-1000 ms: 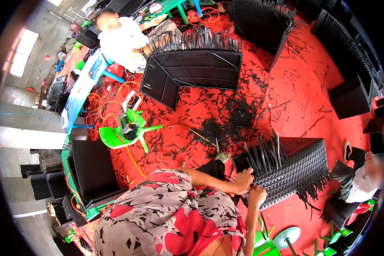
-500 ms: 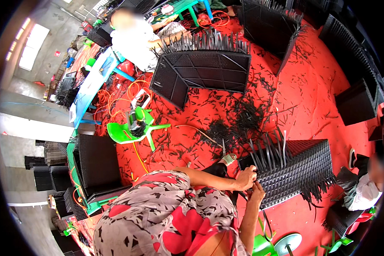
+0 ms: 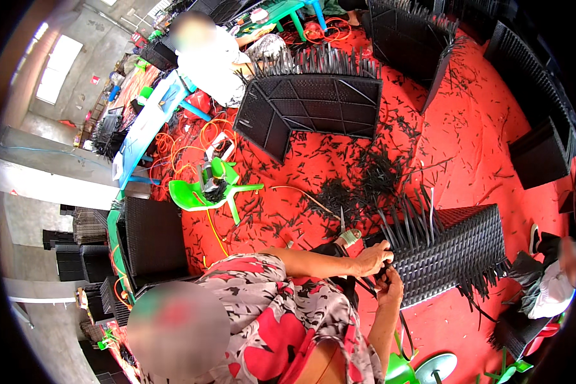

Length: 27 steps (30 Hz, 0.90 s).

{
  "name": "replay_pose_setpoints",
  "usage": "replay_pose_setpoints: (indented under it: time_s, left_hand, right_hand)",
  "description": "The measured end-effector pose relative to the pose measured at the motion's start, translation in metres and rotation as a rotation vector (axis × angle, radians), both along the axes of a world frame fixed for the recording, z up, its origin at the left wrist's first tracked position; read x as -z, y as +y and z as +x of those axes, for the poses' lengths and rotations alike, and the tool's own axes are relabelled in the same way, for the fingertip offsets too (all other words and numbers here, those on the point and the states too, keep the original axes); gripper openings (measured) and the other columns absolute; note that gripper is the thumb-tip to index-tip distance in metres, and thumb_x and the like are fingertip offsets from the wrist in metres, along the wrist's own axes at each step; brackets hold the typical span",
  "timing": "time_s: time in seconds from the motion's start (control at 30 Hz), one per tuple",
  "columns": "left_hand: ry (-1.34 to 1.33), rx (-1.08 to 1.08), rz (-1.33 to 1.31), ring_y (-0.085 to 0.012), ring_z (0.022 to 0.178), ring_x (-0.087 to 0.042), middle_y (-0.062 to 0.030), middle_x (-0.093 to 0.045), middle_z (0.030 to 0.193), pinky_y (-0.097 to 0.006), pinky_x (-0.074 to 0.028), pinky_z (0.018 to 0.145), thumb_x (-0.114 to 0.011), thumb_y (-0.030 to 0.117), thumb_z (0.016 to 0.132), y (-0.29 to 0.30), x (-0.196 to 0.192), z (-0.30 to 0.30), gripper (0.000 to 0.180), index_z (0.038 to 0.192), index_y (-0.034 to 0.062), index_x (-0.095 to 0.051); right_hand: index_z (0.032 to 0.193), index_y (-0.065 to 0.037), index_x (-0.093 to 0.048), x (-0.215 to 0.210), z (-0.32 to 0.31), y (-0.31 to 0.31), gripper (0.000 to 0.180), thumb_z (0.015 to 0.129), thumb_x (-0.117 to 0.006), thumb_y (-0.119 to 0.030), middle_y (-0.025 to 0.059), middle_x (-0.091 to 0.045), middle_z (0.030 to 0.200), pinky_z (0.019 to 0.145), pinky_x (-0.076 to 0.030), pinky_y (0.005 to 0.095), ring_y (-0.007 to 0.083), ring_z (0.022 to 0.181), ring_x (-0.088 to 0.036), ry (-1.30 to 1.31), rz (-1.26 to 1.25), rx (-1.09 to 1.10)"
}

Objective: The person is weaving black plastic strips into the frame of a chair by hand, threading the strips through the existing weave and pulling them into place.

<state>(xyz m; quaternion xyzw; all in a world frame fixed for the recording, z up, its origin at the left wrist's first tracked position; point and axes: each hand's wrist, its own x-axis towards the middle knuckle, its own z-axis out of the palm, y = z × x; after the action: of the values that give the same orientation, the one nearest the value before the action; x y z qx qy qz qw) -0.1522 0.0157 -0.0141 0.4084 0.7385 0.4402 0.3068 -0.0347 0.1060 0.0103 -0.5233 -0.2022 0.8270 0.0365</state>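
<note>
A black woven wicker piece [image 3: 451, 272] lies tilted to the right of my hands, with loose strips [image 3: 408, 227] standing up along its far left side and more hanging at its right end. At its left end my left hand [image 3: 372, 260] is closed, fingertips pinched at the corner. My right hand [image 3: 390, 289] is just nearer, its bent fingers closed beside the same corner. A thin dark strip shows between and below the hands. The fingers partly hide what they grip. My forearms come from a floral top [image 3: 288, 320].
Black offcuts [image 3: 339, 195] litter the red floor covering [image 3: 467, 141]. A green plastic chair [image 3: 195, 195] holding a tool stands at left among orange hoses. Beyond it, a person in white [image 3: 205, 70] works at another wicker frame [image 3: 326, 96]. Another person [image 3: 550, 288] sits at right. A round stool [image 3: 436, 368] is near right.
The whole view has shifted slightly, so most things sit further right. Both hands stay at the piece's left corner; the right hand's fingers are more bent.
</note>
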Motion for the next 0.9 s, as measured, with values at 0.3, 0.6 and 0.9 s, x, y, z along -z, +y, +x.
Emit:
replay_pose_setpoints:
  time_s: [0.3,0.6,0.9]
  left_hand:
    - [-0.059,0.180,-0.229,-0.0379,0.091,-0.053,-0.0207,-0.041,0.102,-0.045,-0.048,0.071,-0.062,0.007,0.073,0.013,0.009,-0.009,0.008,0.073,0.0013,-0.057]
    - [0.543,0.393,0.157,-0.0322,0.079,-0.049,-0.0140,-0.050,0.084,-0.044,-0.039,0.072,-0.059,0.010,0.070,-0.015,-0.021,-0.087,0.010,0.074,0.0041,-0.053]
    - [0.180,0.256,0.222,-0.0177,0.083,-0.054,-0.0077,-0.047,0.089,-0.027,-0.048,0.072,-0.051,-0.005,0.086,-0.005,-0.121,-0.103,0.009,0.087,0.0004,-0.044]
  right_hand:
    - [0.090,-0.002,-0.061,-0.004,0.002,-0.012,0.012,0.079,-0.058,-0.006,0.0043,-0.052,0.055,0.031,-0.033,0.0238,0.0114,0.037,-0.043,-0.127,0.316,-0.169]
    - [0.096,-0.001,-0.065,-0.035,-0.005,-0.022,0.019,0.083,-0.059,-0.014,0.0095,-0.063,0.076,0.058,-0.045,0.0270,0.0144,0.061,-0.057,-0.318,1.139,-0.293]
    - [0.101,-0.002,-0.063,-0.040,-0.033,-0.020,0.019,0.083,-0.056,-0.004,0.0143,-0.062,0.099,0.077,-0.049,0.0331,0.0304,0.090,-0.062,0.044,1.302,-0.365]
